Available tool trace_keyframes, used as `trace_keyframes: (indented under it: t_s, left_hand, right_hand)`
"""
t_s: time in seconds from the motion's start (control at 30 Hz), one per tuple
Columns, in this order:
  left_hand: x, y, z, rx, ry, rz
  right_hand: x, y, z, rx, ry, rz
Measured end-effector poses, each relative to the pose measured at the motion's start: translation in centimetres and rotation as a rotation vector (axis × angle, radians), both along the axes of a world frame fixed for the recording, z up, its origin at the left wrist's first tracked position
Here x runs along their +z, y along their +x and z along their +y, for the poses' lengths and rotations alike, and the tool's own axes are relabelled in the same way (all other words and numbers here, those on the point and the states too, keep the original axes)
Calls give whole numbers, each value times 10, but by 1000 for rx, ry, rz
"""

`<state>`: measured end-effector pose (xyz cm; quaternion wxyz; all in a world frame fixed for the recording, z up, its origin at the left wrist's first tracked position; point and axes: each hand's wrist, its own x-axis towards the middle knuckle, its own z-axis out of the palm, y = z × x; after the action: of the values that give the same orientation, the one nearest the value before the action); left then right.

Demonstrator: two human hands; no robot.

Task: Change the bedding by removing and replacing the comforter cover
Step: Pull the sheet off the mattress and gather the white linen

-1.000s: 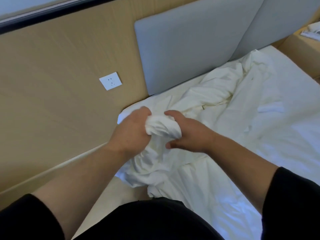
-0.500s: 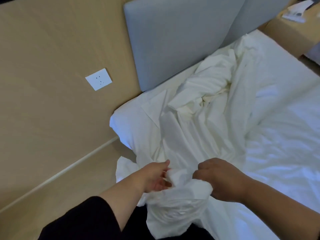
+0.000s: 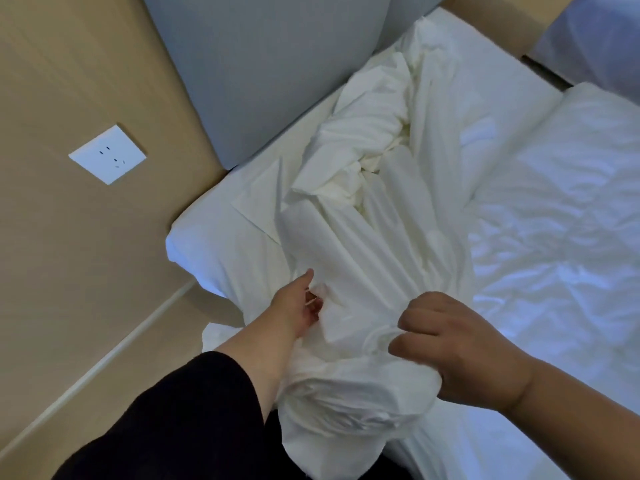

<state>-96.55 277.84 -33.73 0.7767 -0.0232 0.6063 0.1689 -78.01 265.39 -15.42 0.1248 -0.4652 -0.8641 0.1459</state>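
- The bundle of white comforter cover (image 3: 349, 258) has come down off the bed (image 3: 554, 237) corner toward the person's waist; a second ago both hands held a small wad of it higher up, close to the grey headboard (image 3: 277, 71)
- The cloth now runs in long taut pleats from a crumpled heap near the headboard down to a gathered mass at the bed's near edge, which suggests the cover is being drawn hand over hand off the mattress
- The left hand (image 3: 299, 303) has let go of its former wad and reaches forward, fingers partly extended into a fold of the cover; whether it actually pinches cloth cannot be told
- The right hand (image 3: 460, 344) is curled tight, clutching the gathered fabric at the top of the bundle
- By my reading the removal stage is well under way, with much of the cover still lying on the bed and the replacing not yet begun
- No brand, label or legible writing shows on the bedding; the white wall socket (image 3: 108, 154) on the beige wall carries only its slots
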Motion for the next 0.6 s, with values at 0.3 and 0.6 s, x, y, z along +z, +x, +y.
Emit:
trace_keyframes:
  t_s: [0.3,0.6]
  left_hand:
    - [101,-40,105,324,506,129]
    - [308,-148,68,6,1333,-101]
  right_hand:
    - [13,1,21,11,-183,-161]
    - [42,-3,76,-77,-254,107]
